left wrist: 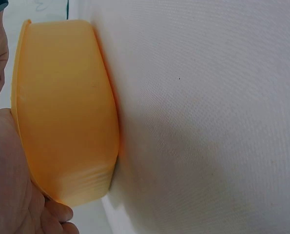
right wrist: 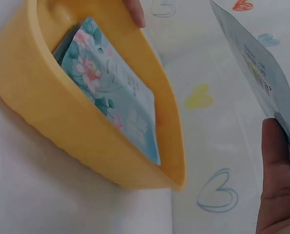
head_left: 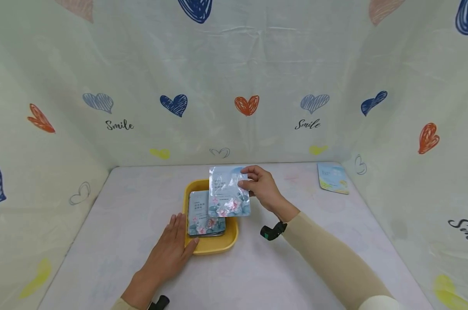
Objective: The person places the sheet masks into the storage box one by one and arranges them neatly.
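Observation:
My right hand [head_left: 265, 191] pinches the upper right edge of a flat, shiny blue sachet [head_left: 229, 193] printed with pink flowers. That sachet is held up over a yellow plastic basket [head_left: 214, 247], overlapping it in the head view. Inside the basket lies a small stack of matching sachets [right wrist: 103, 78], flowers facing up. Along the basket's left rim rests my left hand [head_left: 168, 249], its fingers extended and close together, the thumb at the front rim. The left wrist view shows the basket's outer wall [left wrist: 64, 107] beside the palm.
A separate blue and yellow sachet [head_left: 333, 178] lies at the table's back right corner. The pale cloth-covered table [head_left: 288, 275] is enclosed at the back and sides by a hanging curtain [head_left: 218, 64] printed with hearts.

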{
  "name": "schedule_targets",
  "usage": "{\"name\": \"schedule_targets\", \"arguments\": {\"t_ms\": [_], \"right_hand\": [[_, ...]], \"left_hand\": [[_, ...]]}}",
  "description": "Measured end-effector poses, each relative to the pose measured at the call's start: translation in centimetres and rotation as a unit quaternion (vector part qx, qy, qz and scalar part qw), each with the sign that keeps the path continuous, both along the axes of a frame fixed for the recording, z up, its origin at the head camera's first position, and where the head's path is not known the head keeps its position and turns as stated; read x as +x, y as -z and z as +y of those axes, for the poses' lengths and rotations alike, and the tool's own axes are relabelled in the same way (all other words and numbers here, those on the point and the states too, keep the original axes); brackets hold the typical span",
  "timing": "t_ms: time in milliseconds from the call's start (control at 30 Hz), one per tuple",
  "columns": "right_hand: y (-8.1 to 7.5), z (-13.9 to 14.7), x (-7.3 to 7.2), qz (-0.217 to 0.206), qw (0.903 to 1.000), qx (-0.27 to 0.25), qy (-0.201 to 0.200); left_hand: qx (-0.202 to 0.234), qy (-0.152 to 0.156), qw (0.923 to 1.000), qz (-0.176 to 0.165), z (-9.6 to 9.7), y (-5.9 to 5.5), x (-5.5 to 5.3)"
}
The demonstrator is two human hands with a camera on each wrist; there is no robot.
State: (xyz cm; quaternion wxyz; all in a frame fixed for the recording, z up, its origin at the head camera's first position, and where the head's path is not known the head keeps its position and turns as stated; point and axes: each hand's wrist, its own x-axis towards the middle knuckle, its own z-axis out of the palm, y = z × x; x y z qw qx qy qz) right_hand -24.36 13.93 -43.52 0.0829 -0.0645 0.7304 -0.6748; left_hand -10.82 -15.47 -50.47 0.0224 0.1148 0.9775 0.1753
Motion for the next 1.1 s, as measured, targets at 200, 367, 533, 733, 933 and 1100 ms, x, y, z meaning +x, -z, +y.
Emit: {"name": "schedule_targets", "arguments": {"t_ms": [200, 367, 533, 733, 933, 1100], "right_hand": [[0.5, -1.8, 0.1, -0.01, 0.9997, -0.016, -0.013], [1.3, -3.3, -0.1, -0.021, 0.9993, -0.023, -0.021], [2.2, -4.6, -0.2, -0.024, 0.9993, -0.012, -0.025], [3.6, -5.8, -0.5, -0.035, 0.9992, -0.002, -0.02], [4.3, -6.7, -0.6, -0.042, 0.9985, 0.035, -0.006], [4.5, -7.4, -0.4, -0.036, 0.9948, 0.095, -0.003]], "left_hand": [[-0.001, 0.001, 1.0, 0.001, 0.0, 0.0, 0.0], [-0.004, -0.001, 1.0, -0.008, 0.0, 0.0, -0.1], [-0.006, -0.002, 0.9999, -0.01, -0.1, 0.0, -0.1], [-0.001, 0.004, 1.0, 0.003, -0.2, 0.0, 0.1], [0.006, 0.006, 1.0, 0.002, -0.1, -0.1, 0.2], [0.006, 0.005, 1.0, -0.001, -0.2, -0.1, 0.1]]}}
